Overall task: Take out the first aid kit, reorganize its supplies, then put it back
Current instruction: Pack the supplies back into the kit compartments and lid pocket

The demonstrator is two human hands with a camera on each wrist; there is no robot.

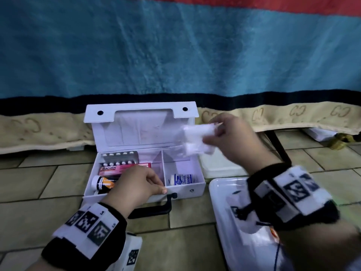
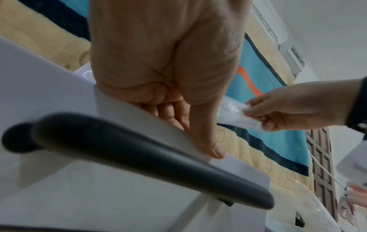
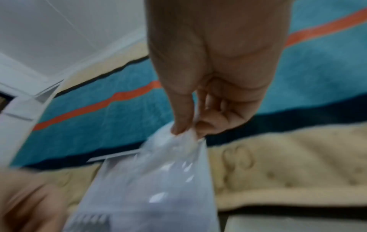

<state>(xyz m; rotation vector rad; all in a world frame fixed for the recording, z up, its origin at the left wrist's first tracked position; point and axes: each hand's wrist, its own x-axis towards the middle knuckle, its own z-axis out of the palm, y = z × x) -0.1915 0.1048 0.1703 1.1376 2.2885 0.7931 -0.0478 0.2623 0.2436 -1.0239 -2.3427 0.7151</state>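
From the head view, the first aid kit point(image 1: 144, 169) is out on the tiled floor point(image 1: 39, 182) with its lid up. Its left part holds a pill strip point(image 1: 121, 157), a pink Bacidin box point(image 1: 117, 168) and a small bottle point(image 1: 102, 182). Its right part holds a bandage pack point(image 1: 182, 179). The left hand point(image 1: 136, 184) holds the front wall of the kit, fingers inside and thumb outside. The right hand point(image 1: 232, 137) pinches a clear bag of white cotton point(image 1: 197, 139) in the air above the right part. A white tray point(image 1: 220, 194) lies on the floor just beside the kit. So the kit is out and partly filled. I think the bag goes in next; then closing it and putting it back are left.

From the left wrist view, the left hand point(image 2: 168, 78) is curled over the kit's front wall point(image 2: 59, 87), above the black handle point(image 2: 139, 153). The right hand point(image 2: 294, 108) pinches the bag point(image 2: 232, 113) farther off.

From the right wrist view, the right hand's thumb and fingertips point(image 3: 181, 124) are closed on the top of the bag point(image 3: 158, 180). The picture is blurry.

A blue blanket point(image 1: 175, 51) with a tan edge hangs behind the kit. The left wrist view shows a white wall and a dark wooden door point(image 2: 321, 164).
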